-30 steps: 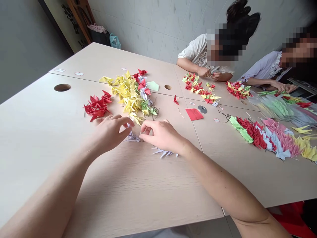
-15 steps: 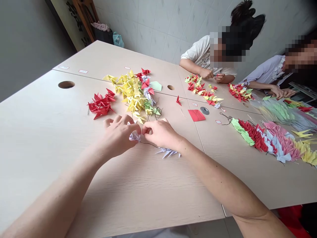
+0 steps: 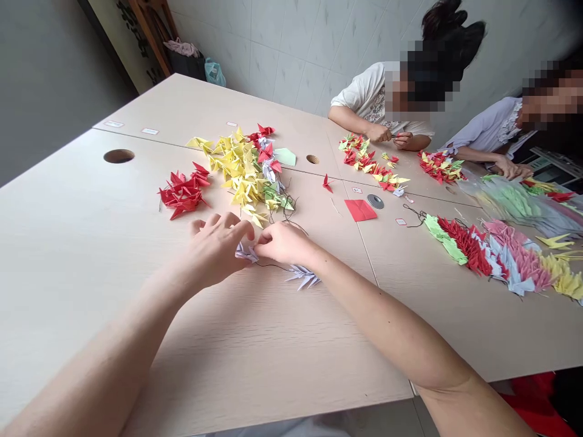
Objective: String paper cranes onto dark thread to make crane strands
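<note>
My left hand (image 3: 212,249) is curled over a small bunch of lavender paper cranes (image 3: 246,253), its thumb and fingers bent about them. Right beside it, my right hand (image 3: 288,243) has its fingertips pinched together at the edge of that bunch; what sits between them is hidden. A dark thread (image 3: 276,266) runs from the bunch to more lavender paper cranes (image 3: 303,277) lying below my right wrist. Just beyond my hands lie a heap of yellow paper cranes (image 3: 241,167) and a pile of red paper cranes (image 3: 182,191).
A red paper square (image 3: 360,210) and a grey disc (image 3: 375,201) lie right of my hands. Strung cranes (image 3: 478,252) in several colours stretch along the right. The table has round holes (image 3: 119,156). Two people sit across; one person's hands (image 3: 389,136) work near coloured cranes.
My right hand has shifted slightly left, closer to my left hand and the lavender cranes. The view has moved a little. More of the lavender cranes below my right wrist is covered by the forearm.
</note>
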Motion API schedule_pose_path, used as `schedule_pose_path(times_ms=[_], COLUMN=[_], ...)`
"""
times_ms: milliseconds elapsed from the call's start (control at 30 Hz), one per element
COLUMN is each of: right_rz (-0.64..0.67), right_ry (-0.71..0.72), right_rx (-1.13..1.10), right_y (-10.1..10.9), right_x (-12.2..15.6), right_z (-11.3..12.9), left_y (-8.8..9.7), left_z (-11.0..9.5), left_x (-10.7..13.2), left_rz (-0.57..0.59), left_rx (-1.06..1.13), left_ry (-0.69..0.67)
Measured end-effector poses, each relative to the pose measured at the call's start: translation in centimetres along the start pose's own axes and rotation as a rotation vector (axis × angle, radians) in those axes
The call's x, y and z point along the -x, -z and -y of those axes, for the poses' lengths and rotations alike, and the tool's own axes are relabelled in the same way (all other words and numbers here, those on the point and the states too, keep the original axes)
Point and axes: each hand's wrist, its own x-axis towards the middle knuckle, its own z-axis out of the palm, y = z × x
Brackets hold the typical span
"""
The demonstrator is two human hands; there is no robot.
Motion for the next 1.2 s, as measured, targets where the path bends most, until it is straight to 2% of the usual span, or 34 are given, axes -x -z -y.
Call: schedule_pose_path(times_ms=[133, 233, 300, 400, 433, 567, 667, 767, 933, 1000, 1100, 1167, 1200], right_rz=[0.038, 0.026, 0.019, 0.038, 0.053, 0.130, 0.181, 0.207, 0.191, 0.191, 0.196, 0.200, 0.202], right_ry=[-0.011, -0.022, -0.019, 0.002, 0.009, 0.036, 0.064, 0.091, 0.096, 0.101, 0.098, 0.094, 0.095], right_rx=[-0.008, 0.043, 0.070, 0.101, 0.106, 0.116, 0.140, 0.167, 0.170, 0.167, 0.157, 0.156, 0.159], right_y=[0.9, 1.6, 1.9, 1.9, 1.9, 2.1, 2.3, 2.4, 2.6, 2.8, 3.1, 3.1, 3.1], right_x=[-0.1, -0.1, 0.0, 0.2, 0.3, 0.5, 0.5, 0.4, 0.7, 0.9, 1.0, 0.9, 0.8], right_z=[0.4, 0.7, 0.8, 1.0, 1.1, 1.5, 1.7, 1.7, 1.4, 1.3, 1.3, 1.2, 1.2], left_y=[0.9, 2.3, 3.0, 2.9, 2.6, 1.3, 0.8, 0.5, 0.1, 0.3, 0.7, 0.6, 0.3], left_z=[1.0, 2.5, 3.3, 3.6, 3.5, 3.0, 2.5, 2.0, 2.4, 3.1, 4.0, 4.4, 4.5], left_x=[0.2, 0.2, 0.0, -0.8, -1.2, -2.8, -3.5, -3.8, -4.0, -3.7, -2.6, -1.8, -1.4], left_rz=[0.029, -0.015, -0.112, -0.225, -0.205, -0.189, -0.086, 0.010, 0.047, 0.031, -0.051, -0.108, -0.129], left_rx=[0.057, 0.245, 0.337, 0.277, 0.251, 0.226, 0.216, 0.163, 0.107, 0.100, 0.055, 0.051, 0.063], left_ry=[-0.023, -0.042, 0.081, 0.337, 0.392, 0.411, 0.439, 0.415, 0.371, 0.358, 0.327, 0.242, 0.147])
